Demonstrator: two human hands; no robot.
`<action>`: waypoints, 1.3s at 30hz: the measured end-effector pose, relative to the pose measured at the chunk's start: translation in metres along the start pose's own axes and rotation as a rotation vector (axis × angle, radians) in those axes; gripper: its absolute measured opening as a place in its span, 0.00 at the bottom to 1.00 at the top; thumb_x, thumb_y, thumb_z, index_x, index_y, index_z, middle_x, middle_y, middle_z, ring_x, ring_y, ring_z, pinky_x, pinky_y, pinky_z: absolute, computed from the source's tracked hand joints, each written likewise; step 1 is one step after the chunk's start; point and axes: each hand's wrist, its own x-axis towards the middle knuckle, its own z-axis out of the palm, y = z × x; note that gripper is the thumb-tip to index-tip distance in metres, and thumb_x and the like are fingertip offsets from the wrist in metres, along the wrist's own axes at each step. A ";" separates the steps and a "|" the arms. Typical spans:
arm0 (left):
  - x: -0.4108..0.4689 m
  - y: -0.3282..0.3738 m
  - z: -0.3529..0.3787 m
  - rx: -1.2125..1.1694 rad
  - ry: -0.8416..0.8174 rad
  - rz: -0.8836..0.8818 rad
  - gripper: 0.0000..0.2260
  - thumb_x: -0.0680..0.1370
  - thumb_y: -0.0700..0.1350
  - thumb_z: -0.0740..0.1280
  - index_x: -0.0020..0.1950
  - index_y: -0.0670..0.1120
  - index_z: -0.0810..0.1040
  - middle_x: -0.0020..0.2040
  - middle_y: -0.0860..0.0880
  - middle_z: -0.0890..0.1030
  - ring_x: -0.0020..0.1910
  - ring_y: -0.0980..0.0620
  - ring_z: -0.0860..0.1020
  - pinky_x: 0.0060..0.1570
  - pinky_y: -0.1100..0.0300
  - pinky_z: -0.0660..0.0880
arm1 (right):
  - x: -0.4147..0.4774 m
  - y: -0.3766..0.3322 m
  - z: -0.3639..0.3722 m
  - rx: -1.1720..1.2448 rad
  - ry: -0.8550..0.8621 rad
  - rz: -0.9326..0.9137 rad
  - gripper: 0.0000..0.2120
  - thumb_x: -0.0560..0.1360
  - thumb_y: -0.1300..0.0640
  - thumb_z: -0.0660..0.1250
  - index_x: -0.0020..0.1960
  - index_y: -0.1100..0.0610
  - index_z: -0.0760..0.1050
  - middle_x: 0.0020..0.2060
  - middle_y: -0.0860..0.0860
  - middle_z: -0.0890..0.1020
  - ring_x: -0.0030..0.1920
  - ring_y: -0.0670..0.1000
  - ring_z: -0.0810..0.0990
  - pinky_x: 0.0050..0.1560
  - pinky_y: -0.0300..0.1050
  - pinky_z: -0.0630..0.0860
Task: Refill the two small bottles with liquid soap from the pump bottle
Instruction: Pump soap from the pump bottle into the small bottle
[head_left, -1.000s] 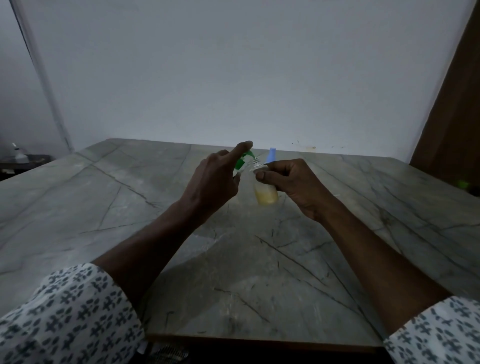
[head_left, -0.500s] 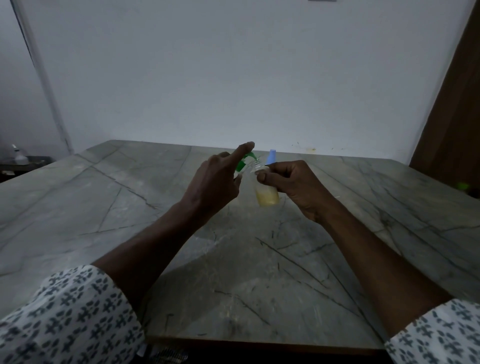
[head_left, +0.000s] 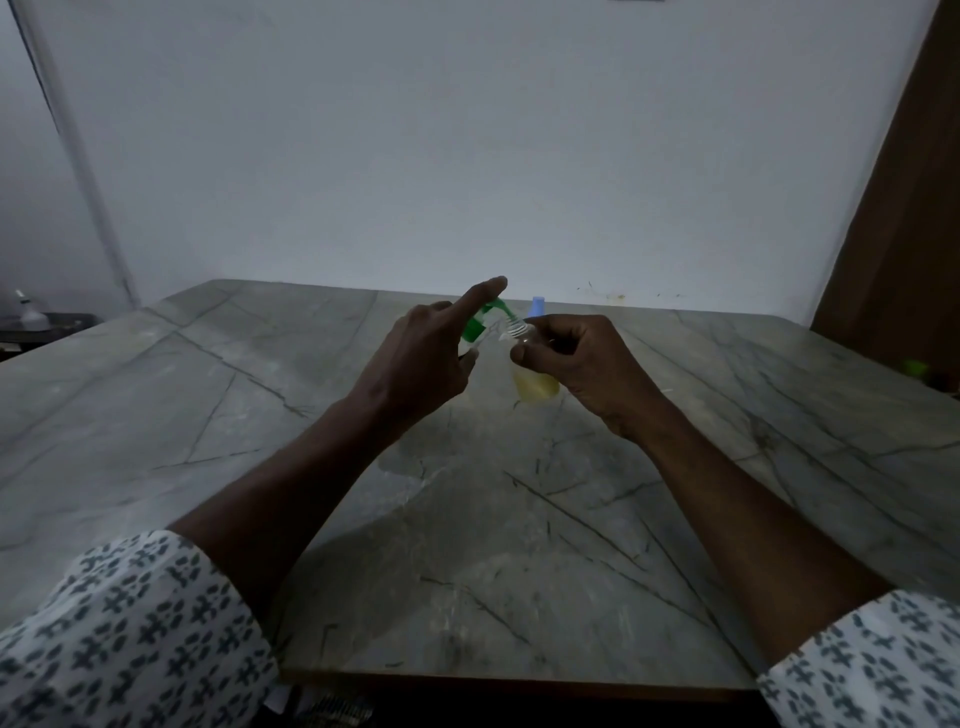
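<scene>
Both grips closed: left hand (head_left: 415, 364) on pump bottle (head_left: 480, 325), right hand (head_left: 576, 361) on small bottle (head_left: 535, 384).

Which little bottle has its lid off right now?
The small bottle with yellow soap, held in the right hand: its threaded neck is bare. The other one, just behind, has a blue cap on.

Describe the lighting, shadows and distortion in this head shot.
Head view: dim, bluish light; both arms cast soft shadows on the marble table; wide-angle bending curves the wall edges; the small bottle in the right hand is faintly lit, and the pump nozzle looks soft.
</scene>
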 end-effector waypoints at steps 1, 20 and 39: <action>0.000 0.000 0.000 -0.003 -0.005 0.000 0.36 0.72 0.36 0.73 0.76 0.49 0.62 0.60 0.40 0.81 0.36 0.55 0.75 0.41 0.59 0.78 | 0.000 0.000 0.000 -0.007 0.000 0.003 0.17 0.73 0.55 0.74 0.60 0.58 0.81 0.50 0.53 0.85 0.52 0.52 0.83 0.54 0.45 0.80; 0.002 0.003 -0.003 -0.032 0.005 -0.006 0.37 0.71 0.36 0.74 0.76 0.49 0.62 0.60 0.41 0.81 0.29 0.61 0.72 0.40 0.60 0.78 | -0.001 -0.001 -0.006 0.078 0.000 0.014 0.09 0.72 0.56 0.74 0.51 0.57 0.84 0.45 0.49 0.86 0.45 0.43 0.84 0.48 0.32 0.78; 0.001 0.001 -0.003 -0.008 -0.012 -0.006 0.39 0.71 0.36 0.74 0.78 0.50 0.59 0.61 0.39 0.80 0.34 0.53 0.77 0.42 0.56 0.80 | -0.002 0.000 -0.005 0.167 -0.029 0.003 0.09 0.73 0.58 0.73 0.51 0.61 0.84 0.46 0.59 0.87 0.47 0.60 0.86 0.58 0.58 0.79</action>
